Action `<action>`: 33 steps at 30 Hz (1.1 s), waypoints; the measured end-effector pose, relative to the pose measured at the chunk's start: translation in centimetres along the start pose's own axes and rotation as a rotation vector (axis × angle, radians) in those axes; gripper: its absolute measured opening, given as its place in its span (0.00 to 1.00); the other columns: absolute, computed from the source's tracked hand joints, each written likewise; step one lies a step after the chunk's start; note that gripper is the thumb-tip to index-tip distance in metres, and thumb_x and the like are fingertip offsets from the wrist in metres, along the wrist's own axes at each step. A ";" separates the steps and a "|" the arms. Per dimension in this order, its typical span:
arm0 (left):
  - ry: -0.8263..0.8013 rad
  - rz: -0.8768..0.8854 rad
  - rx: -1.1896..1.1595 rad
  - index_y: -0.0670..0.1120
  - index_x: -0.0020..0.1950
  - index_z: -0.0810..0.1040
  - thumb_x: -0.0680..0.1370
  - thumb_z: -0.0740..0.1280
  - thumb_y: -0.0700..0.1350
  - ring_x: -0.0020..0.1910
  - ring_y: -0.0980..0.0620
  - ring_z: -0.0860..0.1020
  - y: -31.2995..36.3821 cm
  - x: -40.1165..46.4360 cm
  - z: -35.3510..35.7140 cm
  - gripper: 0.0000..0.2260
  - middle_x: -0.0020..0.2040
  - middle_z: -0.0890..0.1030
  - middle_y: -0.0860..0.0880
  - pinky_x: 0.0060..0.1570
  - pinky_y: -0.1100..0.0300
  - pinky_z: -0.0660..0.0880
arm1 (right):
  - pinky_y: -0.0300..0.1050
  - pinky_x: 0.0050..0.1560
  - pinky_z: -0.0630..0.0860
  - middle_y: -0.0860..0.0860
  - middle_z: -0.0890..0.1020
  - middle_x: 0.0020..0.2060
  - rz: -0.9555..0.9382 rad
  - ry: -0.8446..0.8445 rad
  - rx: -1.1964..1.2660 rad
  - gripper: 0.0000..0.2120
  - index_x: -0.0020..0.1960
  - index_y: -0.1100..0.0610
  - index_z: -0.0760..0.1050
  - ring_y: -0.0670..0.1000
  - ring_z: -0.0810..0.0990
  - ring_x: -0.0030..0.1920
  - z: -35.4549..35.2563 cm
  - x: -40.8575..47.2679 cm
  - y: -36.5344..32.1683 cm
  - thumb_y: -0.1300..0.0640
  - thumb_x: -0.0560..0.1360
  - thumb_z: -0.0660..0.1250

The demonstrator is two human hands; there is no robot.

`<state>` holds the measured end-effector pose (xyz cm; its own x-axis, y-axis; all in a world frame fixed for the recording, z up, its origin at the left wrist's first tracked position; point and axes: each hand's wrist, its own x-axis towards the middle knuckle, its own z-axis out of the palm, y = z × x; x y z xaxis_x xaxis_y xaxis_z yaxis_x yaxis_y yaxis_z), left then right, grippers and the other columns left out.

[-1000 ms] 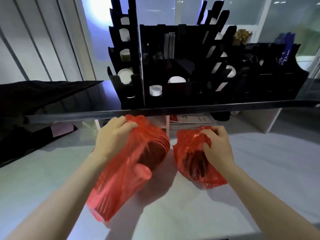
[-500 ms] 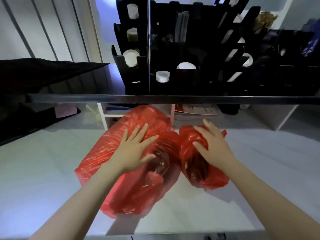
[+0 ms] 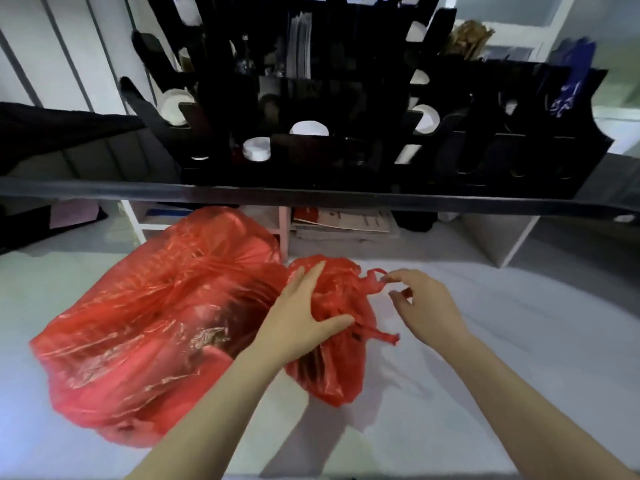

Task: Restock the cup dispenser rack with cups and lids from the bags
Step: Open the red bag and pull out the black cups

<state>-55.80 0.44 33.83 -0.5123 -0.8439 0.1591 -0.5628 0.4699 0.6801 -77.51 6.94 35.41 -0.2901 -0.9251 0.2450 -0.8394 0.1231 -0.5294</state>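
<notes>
Small red bag [image 3: 332,344], frame centre on worktop [image 3: 519,341] — contents indistinct. Left hand [image 3: 301,317] flat, fingers spread, pressing it; right hand [image 3: 422,306] pinching its handle [image 3: 372,280]. Large red bag [image 3: 149,323] lower left — contents obscured. Dispenser rack [image 3: 346,133] above, top cropped.

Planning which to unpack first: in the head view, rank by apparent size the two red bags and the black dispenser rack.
1. black dispenser rack, though it stands farther away
2. large red bag
3. small red bag
</notes>
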 end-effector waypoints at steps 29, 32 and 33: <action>0.052 -0.079 -0.370 0.53 0.50 0.81 0.80 0.57 0.57 0.63 0.61 0.73 8.9 -0.6 8.2 0.15 0.62 0.77 0.59 0.63 0.66 0.66 | 0.41 0.49 0.73 0.45 0.80 0.48 0.118 0.108 0.431 0.12 0.52 0.50 0.78 0.49 0.79 0.50 -6.0 -1.1 9.5 0.63 0.74 0.63; 0.258 -0.057 -0.255 0.57 0.52 0.80 0.76 0.69 0.42 0.59 0.61 0.76 9.7 0.4 8.8 0.10 0.56 0.80 0.59 0.64 0.64 0.69 | 0.34 0.42 0.72 0.42 0.80 0.43 0.081 -0.010 0.447 0.07 0.46 0.47 0.77 0.42 0.79 0.44 -6.0 -2.1 9.7 0.51 0.71 0.73; 0.252 -0.018 -0.211 0.56 0.55 0.79 0.74 0.71 0.41 0.60 0.60 0.75 9.9 0.8 9.0 0.14 0.58 0.79 0.57 0.65 0.63 0.67 | 0.33 0.43 0.73 0.42 0.80 0.43 0.056 -0.055 0.428 0.09 0.46 0.48 0.77 0.41 0.79 0.44 -6.0 -2.5 9.7 0.53 0.69 0.75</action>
<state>-67.61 6.73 34.25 -0.3119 -0.9015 0.2999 -0.4099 0.4124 0.8136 -87.72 12.62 34.51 -0.2954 -0.9404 0.1688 -0.5535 0.0245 -0.8325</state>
